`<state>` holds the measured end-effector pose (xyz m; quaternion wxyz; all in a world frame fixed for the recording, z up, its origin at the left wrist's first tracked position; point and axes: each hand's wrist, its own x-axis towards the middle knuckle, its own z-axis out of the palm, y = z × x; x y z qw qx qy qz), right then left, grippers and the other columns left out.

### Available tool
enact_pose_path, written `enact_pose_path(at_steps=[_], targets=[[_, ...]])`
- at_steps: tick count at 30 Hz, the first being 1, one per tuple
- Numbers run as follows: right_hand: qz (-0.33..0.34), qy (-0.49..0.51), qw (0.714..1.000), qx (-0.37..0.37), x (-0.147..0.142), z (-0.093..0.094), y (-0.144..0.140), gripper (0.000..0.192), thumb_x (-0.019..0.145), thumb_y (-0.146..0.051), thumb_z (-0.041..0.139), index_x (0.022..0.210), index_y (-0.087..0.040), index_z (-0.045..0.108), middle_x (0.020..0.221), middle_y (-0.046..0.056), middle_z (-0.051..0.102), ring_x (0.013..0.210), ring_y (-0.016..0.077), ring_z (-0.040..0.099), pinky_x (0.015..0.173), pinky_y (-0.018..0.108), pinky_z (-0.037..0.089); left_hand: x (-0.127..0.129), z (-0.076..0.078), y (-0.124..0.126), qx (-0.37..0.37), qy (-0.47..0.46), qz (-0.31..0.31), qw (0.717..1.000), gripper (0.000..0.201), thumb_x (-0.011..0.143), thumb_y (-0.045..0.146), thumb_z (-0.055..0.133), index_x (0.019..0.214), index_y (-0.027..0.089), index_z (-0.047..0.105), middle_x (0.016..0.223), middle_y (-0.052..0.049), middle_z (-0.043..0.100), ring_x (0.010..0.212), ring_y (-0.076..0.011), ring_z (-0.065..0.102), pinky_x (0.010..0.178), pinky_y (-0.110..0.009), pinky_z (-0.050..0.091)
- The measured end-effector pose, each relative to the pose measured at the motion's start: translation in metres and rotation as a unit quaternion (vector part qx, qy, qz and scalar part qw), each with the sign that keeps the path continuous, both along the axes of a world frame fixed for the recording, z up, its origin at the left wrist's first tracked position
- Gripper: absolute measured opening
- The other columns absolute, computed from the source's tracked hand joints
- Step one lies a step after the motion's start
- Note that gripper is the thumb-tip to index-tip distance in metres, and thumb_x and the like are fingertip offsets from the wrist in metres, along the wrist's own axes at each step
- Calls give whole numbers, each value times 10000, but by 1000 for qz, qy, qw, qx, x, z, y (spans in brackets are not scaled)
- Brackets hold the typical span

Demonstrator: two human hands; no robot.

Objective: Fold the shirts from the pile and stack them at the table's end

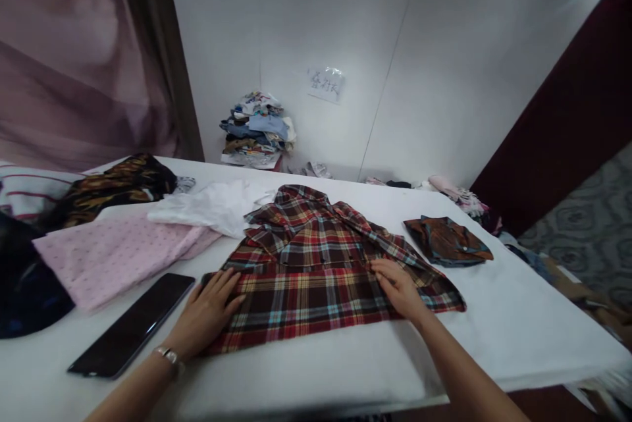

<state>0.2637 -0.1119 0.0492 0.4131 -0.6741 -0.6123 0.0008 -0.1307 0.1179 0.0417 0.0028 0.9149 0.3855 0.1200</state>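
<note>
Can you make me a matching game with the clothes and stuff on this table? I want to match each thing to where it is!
Things:
1. plaid shirt
2. black tablet
3. pink dotted cloth
4. folded brown shirt

Places:
A. lying alone, to the right of the plaid shirt
B. flat under the left hand and the right hand
C. near the front edge, just left of the left hand
D. behind the tablet, on the left side of the table

Right pairs: 1-B, 2-C, 3-D, 4-A
</note>
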Motion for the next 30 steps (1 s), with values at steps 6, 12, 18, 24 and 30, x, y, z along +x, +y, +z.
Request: enact_pose_path(at_steps=[6, 12, 18, 24, 30], targets=[[-160, -129, 976, -73, 39, 47, 47, 311, 865, -265, 542, 1147, -182, 641, 1171, 120, 660, 1104, 254, 578, 982, 413, 431, -5, -31, 11, -12, -51, 32, 998, 498, 847, 409, 400, 1217, 174, 636, 1412, -140, 516, 1361, -331, 394, 1095, -550, 317], [-189, -145, 950, -200, 49, 60, 82, 196, 883, -210, 515, 947, -173, 697, 932, 116, 706, 915, 249, 633, 838, 365, 461, 8, 1, -10, -75, -228, 19, 971, 397, 832, 453, 486, 1090, 221, 679, 1357, -110, 574, 1265, -286, 517, 1075, -476, 401], [36, -176, 984, 13, -17, 73, 54, 246, 935, -220, 440, 1035, -213, 665, 999, 85, 651, 949, 195, 576, 843, 330, 465, 62, 34, -45, -322, -361, -7, 875, 434, 838, 494, 506, 1145, 211, 625, 1259, -90, 647, 1175, -239, 595, 1013, -416, 481], [161, -249, 947, -121, -88, 27, -9, 262, 929, -175, 430, 1009, -234, 671, 850, 34, 619, 768, 156, 534, 649, 256, 431, 125, 31, -61, -490, -297, 20, 819, 547, 894, 475, 460, 1346, 168, 460, 1341, -147, 576, 1161, -223, 603, 869, -331, 545], [94, -242, 952, -161, -82, 3, -44, 440, 864, -123, 481, 1292, -209, 540, 943, 60, 627, 859, 184, 556, 752, 297, 460, 181, 32, -69, -292, -212, -65, 930, 589, 828, 434, 575, 1328, 138, 476, 1388, -163, 512, 1240, -263, 524, 1039, -386, 415]])
